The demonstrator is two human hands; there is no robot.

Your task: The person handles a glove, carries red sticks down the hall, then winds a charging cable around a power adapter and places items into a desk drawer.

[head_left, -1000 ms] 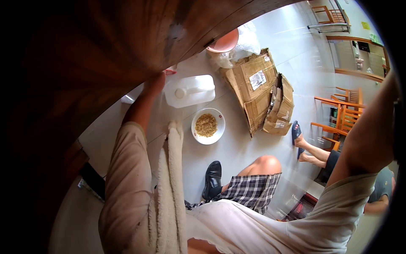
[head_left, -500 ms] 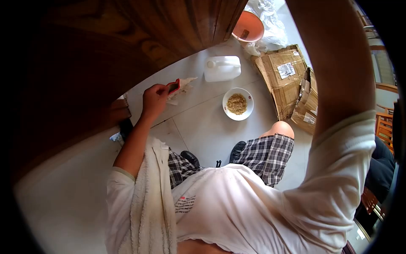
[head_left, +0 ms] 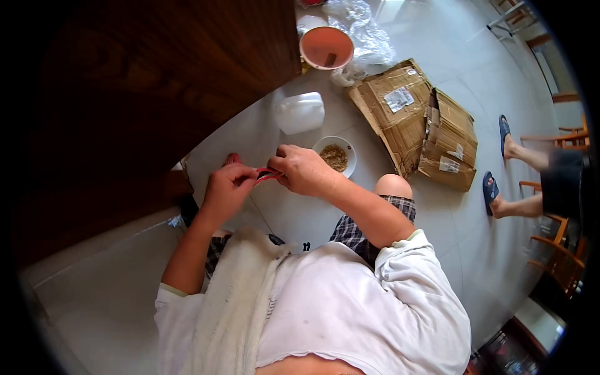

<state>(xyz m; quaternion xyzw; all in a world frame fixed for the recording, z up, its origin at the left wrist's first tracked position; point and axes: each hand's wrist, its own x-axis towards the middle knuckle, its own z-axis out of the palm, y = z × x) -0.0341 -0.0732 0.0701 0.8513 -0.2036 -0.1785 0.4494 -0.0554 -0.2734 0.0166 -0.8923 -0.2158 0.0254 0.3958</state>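
Note:
A small red-edged item with a dark inside (head_left: 269,175), like an opened pouch or packet, is stretched between my two hands above the floor. My left hand (head_left: 226,192) pinches its left end between thumb and fingers. The other end is in the bent fingers of my right hand (head_left: 305,169). Just beyond my left hand shows a reddish patch (head_left: 233,159); I cannot tell whether it belongs to the same item. Behind my right hand stands a white bowl (head_left: 351,164) holding a brown crumbly food (head_left: 334,157), partly covered by that hand.
A white plastic jug (head_left: 301,113) is behind the bowl. Farther back are an orange-pink bucket (head_left: 326,45) and clear plastic wrap (head_left: 369,37). Flattened cardboard boxes (head_left: 406,125) lie right. Dark wooden furniture (head_left: 187,75) looms left. Another person's sandalled feet (head_left: 494,197) are at right.
My right arm has come down from its raised position, and that hand now grips the red-edged item too. My left hand has moved nearer my body. The view has shifted, showing another person's legs.

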